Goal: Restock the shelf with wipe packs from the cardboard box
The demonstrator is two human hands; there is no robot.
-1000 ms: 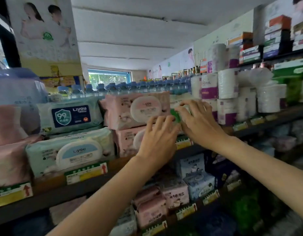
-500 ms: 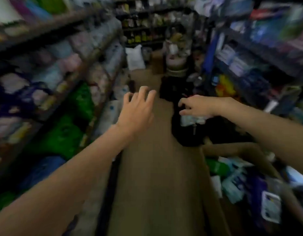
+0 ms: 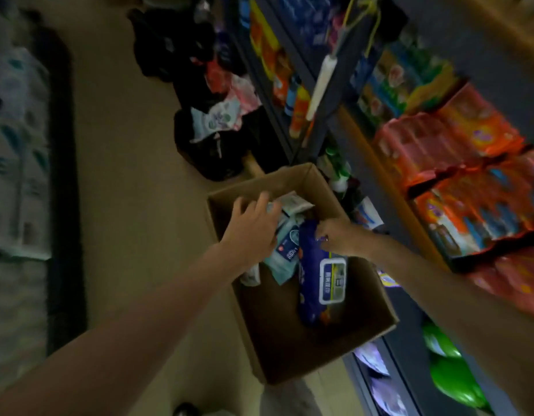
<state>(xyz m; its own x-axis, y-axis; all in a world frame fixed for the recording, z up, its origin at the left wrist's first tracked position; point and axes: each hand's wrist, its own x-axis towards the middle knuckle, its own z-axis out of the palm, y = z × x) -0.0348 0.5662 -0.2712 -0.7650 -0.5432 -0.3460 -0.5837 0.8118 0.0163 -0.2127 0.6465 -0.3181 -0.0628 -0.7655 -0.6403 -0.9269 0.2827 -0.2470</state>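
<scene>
Landmark: open cardboard box (image 3: 292, 340) on the tan floor (image 3: 133, 181), flaps up, viewed from above.

Contents: dark blue wipe pack (image 3: 316, 283) with a white flip lid lies along the box's right side, lid facing up. Pale teal wipe pack (image 3: 285, 244) sits just left of it, touching it, tilted toward the box's far end. A white-wrapped pack (image 3: 292, 202) rests at the far end of the box, close to the far wall. The near half of the box shows bare brown cardboard.

Left hand (image 3: 253, 229): over the box's far-left part, palm down, fingers spread and slightly bent, reaching across the teal pack. Contact with the pack cannot be told; motion blur.

Right hand (image 3: 339, 238): at the box's right wall, above the far end of the blue pack. Fingers curled downward at the pack's top edge; whether they actually pinch the wrapper cannot be told.

Surroundings: shelf unit (image 3: 319, 115) right of the box carries orange packs (image 3: 469, 181). Black bags (image 3: 211, 142) of goods stand on the floor beyond the box. Pale bulk packs (image 3: 17, 151) lie well left of it.
</scene>
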